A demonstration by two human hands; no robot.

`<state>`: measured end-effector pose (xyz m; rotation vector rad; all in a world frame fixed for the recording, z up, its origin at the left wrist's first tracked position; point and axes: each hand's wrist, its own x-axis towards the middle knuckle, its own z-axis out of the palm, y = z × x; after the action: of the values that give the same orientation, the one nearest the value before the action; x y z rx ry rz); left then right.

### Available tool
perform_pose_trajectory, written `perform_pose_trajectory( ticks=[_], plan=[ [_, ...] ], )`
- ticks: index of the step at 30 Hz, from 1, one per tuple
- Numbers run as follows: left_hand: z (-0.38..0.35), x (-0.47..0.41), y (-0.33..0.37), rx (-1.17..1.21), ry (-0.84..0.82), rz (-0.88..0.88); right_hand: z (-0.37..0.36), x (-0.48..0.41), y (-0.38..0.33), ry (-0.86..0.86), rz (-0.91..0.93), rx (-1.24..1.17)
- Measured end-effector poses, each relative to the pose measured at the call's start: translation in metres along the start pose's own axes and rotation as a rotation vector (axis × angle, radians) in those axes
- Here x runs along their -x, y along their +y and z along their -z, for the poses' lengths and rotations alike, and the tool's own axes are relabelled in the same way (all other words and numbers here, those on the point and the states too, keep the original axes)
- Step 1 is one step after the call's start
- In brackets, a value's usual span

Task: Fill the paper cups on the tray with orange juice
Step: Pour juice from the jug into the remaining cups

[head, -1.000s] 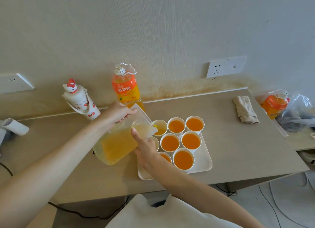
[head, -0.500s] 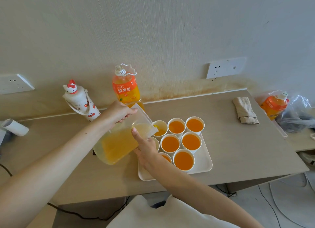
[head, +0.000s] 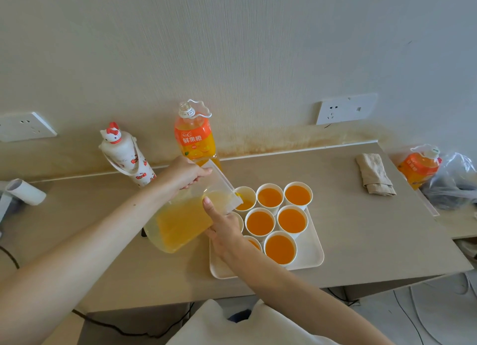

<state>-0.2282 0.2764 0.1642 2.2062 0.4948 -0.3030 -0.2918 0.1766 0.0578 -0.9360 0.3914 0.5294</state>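
Orange juice [head: 180, 223] fills the lower part of a clear plastic pitcher [head: 219, 187], which is tilted to the right with its spout over the far-left paper cup [head: 245, 201] on the white tray [head: 312, 257]; that cup is only partly filled. The left hand [head: 185, 174] grips the pitcher at its upper edge, fingers [head: 204, 175] curled round it. The right hand [head: 225, 232] is at the pitcher's near side with its index finger [head: 207, 204] laid straight against the wall; its other fingers are hidden. Five more cups [head: 260, 222] stand close together to the right, full almost to the rim, and two others on the tray's left side are partly covered by the right hand. The tray sits near the near edge of the beige counter [head: 361, 241]. Beyond the pitcher, against the wall, stands a large juice bottle [head: 195, 138], with a white cartoon-cat bottle [head: 126, 156] to its left. Far right lie a folded cloth [head: 374, 174] and a second juice bottle [head: 419, 164] beside a plastic bag [head: 456, 179].
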Motion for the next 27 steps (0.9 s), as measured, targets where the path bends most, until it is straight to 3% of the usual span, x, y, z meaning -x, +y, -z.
perform_pose_trajectory(
  ticks=[27],
  plan=[
    [0.002,0.003,0.009,-0.005,0.024,-0.005,-0.002,0.011,-0.016,-0.017,-0.025,-0.024]
  ],
)
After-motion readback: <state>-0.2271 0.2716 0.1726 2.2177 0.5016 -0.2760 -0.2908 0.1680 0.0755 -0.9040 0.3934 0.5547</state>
